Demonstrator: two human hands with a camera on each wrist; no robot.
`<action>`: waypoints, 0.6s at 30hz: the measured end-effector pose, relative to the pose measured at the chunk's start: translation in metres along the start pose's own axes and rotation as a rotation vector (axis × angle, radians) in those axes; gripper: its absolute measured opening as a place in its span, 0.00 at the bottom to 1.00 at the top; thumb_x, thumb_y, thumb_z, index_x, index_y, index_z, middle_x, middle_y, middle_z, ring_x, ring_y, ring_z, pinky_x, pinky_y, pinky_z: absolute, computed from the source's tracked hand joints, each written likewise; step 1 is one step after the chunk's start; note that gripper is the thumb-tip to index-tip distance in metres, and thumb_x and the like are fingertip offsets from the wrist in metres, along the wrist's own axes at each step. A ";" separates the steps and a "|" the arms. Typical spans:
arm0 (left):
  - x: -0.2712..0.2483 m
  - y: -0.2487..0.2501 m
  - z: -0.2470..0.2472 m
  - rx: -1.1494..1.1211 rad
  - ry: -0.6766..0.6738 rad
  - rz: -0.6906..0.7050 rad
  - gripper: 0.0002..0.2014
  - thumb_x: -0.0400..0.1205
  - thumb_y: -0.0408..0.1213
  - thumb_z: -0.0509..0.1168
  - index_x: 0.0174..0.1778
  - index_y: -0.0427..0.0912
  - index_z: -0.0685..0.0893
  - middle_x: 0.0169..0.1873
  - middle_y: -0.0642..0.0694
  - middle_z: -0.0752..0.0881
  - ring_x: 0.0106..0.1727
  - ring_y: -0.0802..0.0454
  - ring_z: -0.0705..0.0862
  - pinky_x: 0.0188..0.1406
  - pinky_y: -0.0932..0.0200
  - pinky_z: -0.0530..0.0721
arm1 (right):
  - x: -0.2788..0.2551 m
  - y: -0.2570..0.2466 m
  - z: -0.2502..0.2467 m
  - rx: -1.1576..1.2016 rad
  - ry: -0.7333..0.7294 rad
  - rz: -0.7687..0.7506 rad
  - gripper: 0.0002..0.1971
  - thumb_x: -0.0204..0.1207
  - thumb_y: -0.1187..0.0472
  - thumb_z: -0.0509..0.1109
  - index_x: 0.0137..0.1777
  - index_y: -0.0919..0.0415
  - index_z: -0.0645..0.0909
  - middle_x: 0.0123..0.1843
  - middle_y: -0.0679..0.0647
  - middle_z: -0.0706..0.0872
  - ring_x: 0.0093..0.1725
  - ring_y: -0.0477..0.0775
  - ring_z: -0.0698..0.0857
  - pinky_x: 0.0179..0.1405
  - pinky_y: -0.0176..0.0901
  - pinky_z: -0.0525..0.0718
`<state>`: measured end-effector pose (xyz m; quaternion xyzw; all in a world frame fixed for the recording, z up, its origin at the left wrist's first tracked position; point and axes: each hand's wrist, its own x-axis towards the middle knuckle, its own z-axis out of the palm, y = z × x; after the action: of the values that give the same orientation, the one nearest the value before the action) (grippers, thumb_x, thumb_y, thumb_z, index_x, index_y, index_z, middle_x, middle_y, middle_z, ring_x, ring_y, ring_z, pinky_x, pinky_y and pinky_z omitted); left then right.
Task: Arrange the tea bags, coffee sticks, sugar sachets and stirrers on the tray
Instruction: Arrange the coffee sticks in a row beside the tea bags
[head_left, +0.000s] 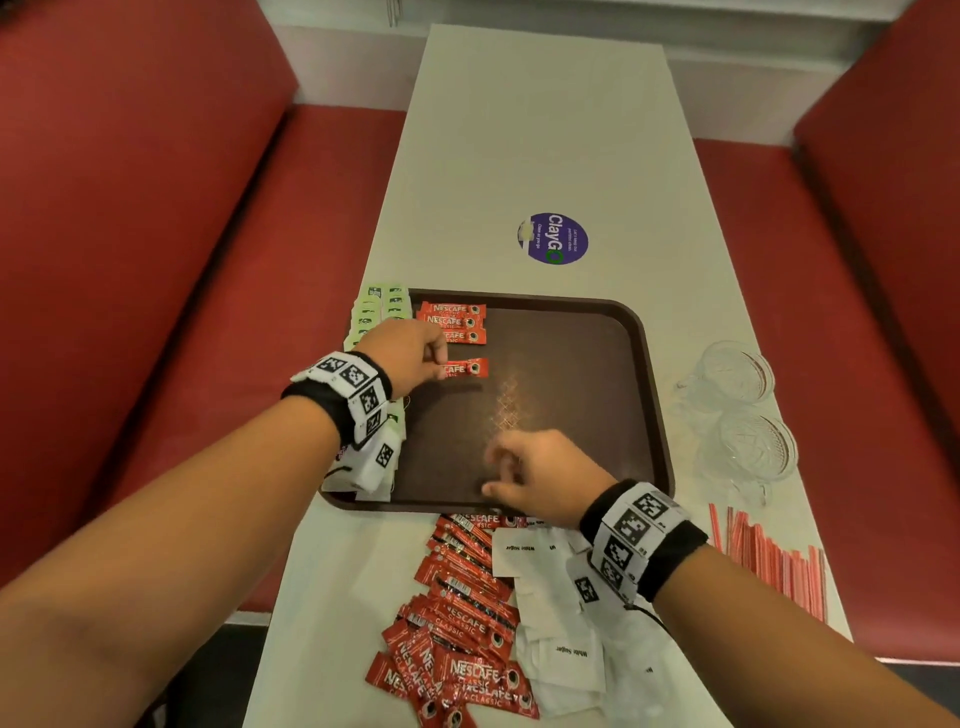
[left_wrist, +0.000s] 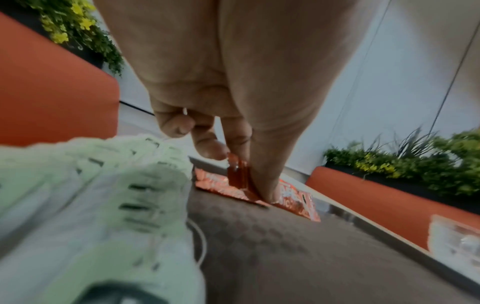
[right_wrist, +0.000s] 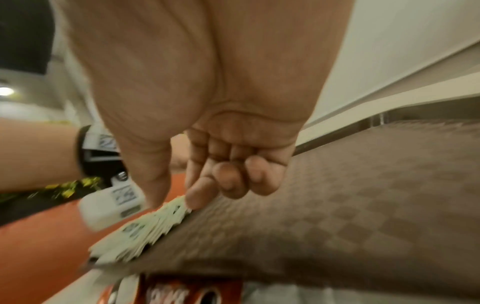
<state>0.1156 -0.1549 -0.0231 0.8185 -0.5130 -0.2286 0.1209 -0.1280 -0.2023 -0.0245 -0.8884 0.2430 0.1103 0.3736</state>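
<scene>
left hand (head_left: 410, 348) pinches a coffee stick (head_left: 467, 368) just below the tray's (head_left: 644, 364) three-stick row; dropped crooked, it may skew; right hand (head_left: 540, 475) hangs loosely curled, holding nothing

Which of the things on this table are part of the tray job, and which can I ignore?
Part of the job:
- dark brown plastic tray
- red Nescafe coffee sticks, one pinched by the left hand
- pale green tea bags
- white paper sugar sachets
- red-striped stirrers

Lying about:
- clear glass cups
- round purple ClayGo sticker
</scene>
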 end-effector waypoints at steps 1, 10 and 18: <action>0.006 -0.002 0.002 0.018 -0.011 -0.012 0.08 0.75 0.39 0.77 0.40 0.53 0.84 0.38 0.56 0.84 0.42 0.56 0.83 0.45 0.58 0.82 | -0.002 -0.002 0.004 -0.059 -0.063 -0.021 0.13 0.79 0.49 0.75 0.59 0.49 0.82 0.36 0.43 0.86 0.38 0.41 0.85 0.46 0.41 0.85; 0.048 0.000 0.008 0.219 -0.081 -0.069 0.07 0.76 0.46 0.76 0.44 0.53 0.86 0.41 0.56 0.86 0.47 0.52 0.84 0.52 0.53 0.84 | -0.002 -0.028 0.025 -0.564 -0.193 -0.035 0.22 0.76 0.37 0.72 0.33 0.54 0.78 0.33 0.50 0.83 0.36 0.56 0.83 0.39 0.47 0.86; 0.056 0.005 0.009 0.263 -0.094 -0.028 0.06 0.77 0.44 0.75 0.44 0.55 0.84 0.48 0.53 0.88 0.53 0.50 0.85 0.58 0.49 0.85 | -0.003 -0.035 0.028 -0.636 -0.205 -0.055 0.25 0.77 0.41 0.73 0.28 0.54 0.68 0.28 0.50 0.71 0.35 0.58 0.79 0.38 0.46 0.79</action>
<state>0.1277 -0.2070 -0.0427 0.8228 -0.5321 -0.1991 -0.0149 -0.1128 -0.1598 -0.0215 -0.9510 0.1333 0.2593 0.1031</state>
